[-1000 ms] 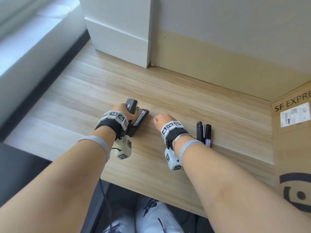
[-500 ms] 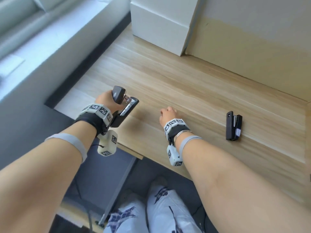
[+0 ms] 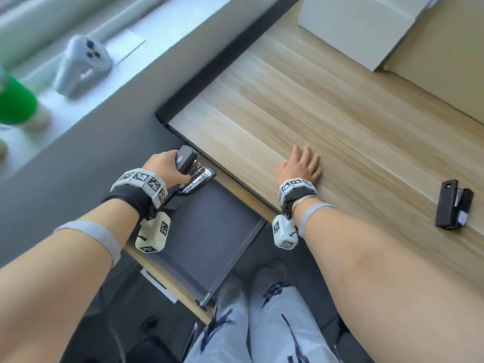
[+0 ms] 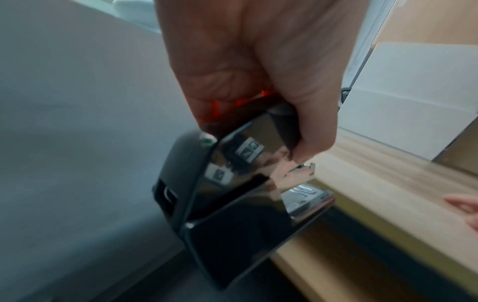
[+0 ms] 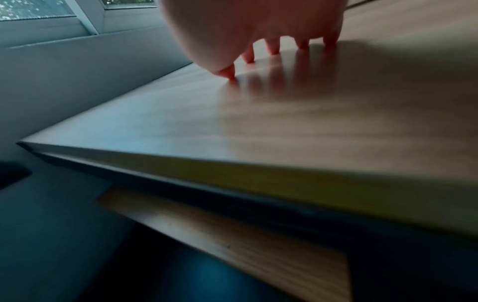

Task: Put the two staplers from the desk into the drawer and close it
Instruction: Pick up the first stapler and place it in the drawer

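Observation:
My left hand (image 3: 167, 166) grips a large black and chrome stapler (image 3: 192, 170) (image 4: 232, 194), held in the air over the back of the open dark grey drawer (image 3: 209, 231), just off the desk's front edge. In the left wrist view my fingers (image 4: 258, 81) wrap its top. My right hand (image 3: 301, 165) rests flat, fingers spread, on the wooden desk (image 3: 314, 106) near its front edge; the fingertips (image 5: 274, 49) touch the wood. A second, small black stapler (image 3: 453, 208) lies on the desk far to the right of that hand.
A white box (image 3: 361, 24) and a cardboard panel (image 3: 445, 56) stand at the desk's back. On the window ledge to the left sit a white handheld device (image 3: 81, 64) and a green object (image 3: 13, 103). My legs (image 3: 262, 323) are under the desk beside the drawer front (image 3: 162, 271).
My left hand has carried the large stapler left and toward me, off the desk to above the open drawer. The right hand's fingers have flattened on the desk. The view swung left and down.

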Demonstrator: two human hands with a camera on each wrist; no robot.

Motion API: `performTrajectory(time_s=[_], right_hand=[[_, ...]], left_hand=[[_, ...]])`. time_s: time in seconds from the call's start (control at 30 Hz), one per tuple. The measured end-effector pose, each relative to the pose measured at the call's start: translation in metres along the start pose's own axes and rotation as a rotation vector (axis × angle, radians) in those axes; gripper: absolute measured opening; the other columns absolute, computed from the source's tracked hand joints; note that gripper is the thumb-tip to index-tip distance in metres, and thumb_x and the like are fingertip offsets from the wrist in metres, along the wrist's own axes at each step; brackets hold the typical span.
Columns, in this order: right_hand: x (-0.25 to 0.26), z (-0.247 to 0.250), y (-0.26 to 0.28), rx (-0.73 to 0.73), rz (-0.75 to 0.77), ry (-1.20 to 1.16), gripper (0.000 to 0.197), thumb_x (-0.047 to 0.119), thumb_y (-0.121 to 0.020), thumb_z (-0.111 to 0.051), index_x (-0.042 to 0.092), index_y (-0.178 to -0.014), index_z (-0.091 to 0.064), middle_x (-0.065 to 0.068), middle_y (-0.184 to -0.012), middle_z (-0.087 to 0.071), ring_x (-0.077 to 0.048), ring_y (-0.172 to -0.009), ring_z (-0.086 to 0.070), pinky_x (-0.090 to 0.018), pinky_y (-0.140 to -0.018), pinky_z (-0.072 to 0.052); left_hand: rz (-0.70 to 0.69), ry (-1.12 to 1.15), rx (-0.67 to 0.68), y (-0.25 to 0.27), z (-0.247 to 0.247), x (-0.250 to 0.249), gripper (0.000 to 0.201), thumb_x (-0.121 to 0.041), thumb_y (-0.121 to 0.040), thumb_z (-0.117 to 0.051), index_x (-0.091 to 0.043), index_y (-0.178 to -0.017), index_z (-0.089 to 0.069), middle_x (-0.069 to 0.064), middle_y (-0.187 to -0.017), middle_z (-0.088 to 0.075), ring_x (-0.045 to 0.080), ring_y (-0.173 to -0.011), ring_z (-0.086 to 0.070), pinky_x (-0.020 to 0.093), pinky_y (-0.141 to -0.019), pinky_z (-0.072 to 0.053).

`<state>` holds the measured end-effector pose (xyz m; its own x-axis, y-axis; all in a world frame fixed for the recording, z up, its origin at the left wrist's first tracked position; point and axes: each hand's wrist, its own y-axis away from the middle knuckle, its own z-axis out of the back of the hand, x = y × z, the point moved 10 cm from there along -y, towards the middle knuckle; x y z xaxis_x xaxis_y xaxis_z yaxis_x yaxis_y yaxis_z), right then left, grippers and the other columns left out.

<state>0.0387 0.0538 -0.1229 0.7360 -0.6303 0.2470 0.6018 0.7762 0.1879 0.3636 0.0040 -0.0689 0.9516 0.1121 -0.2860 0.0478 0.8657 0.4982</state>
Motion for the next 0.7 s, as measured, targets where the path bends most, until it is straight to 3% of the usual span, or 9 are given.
performTrajectory(time_s=[0.1,0.33,0.43,0.47,0.7], right_hand=[[0.012,-0.006,0.0,-0.022,-0.034,-0.016,0.059,0.025,-0.091,-0.044,0.029,-0.148,-0.029,-0.001,-0.16,-0.018,-0.032,-0.148,-0.009,-0.052,-0.117,-0.008],[0.016,-0.004,0.001,-0.133,-0.038,0.054,0.061,0.03,-0.09,-0.038,0.031,-0.15,-0.024,0.0,-0.161,-0.016,-0.031,-0.149,-0.009,-0.052,-0.118,-0.007],[0.016,0.003,0.004,-0.157,-0.017,0.051,0.061,0.031,-0.089,-0.039,0.031,-0.149,-0.025,0.001,-0.161,-0.017,-0.031,-0.149,-0.011,-0.052,-0.118,-0.008],[0.009,-0.026,-0.01,-0.156,-0.06,0.087,0.062,0.031,-0.088,-0.039,0.031,-0.149,-0.026,0.001,-0.161,-0.018,-0.031,-0.149,-0.011,-0.051,-0.118,-0.008],[0.015,-0.011,0.0,-0.19,-0.029,0.087,0.063,0.031,-0.087,-0.039,0.031,-0.148,-0.026,0.001,-0.16,-0.019,-0.031,-0.148,-0.012,-0.05,-0.119,-0.009]], left_hand=[[0.038,-0.042,0.061,-0.003,-0.034,0.027,0.027,-0.025,-0.071,-0.069,-0.015,-0.078,-0.045,0.005,-0.083,-0.056,0.027,-0.077,-0.052,0.031,-0.068,-0.04],[0.132,-0.08,0.181,-0.021,-0.115,0.056,0.032,-0.024,-0.071,-0.067,-0.017,-0.088,-0.042,0.007,-0.087,-0.057,0.03,-0.078,-0.054,0.037,-0.075,-0.05],[0.156,-0.073,0.182,-0.028,-0.132,0.061,0.033,-0.024,-0.072,-0.068,-0.013,-0.093,-0.045,0.014,-0.098,-0.064,0.034,-0.087,-0.062,0.038,-0.076,-0.05],[0.173,-0.058,0.23,-0.06,-0.17,0.069,0.035,-0.023,-0.072,-0.068,-0.011,-0.097,-0.047,0.015,-0.101,-0.065,0.035,-0.091,-0.064,0.038,-0.077,-0.051],[0.252,-0.017,0.233,-0.073,-0.196,0.092,0.04,-0.022,-0.076,-0.067,-0.006,-0.108,-0.047,0.019,-0.106,-0.065,0.038,-0.099,-0.063,0.037,-0.075,-0.049]])
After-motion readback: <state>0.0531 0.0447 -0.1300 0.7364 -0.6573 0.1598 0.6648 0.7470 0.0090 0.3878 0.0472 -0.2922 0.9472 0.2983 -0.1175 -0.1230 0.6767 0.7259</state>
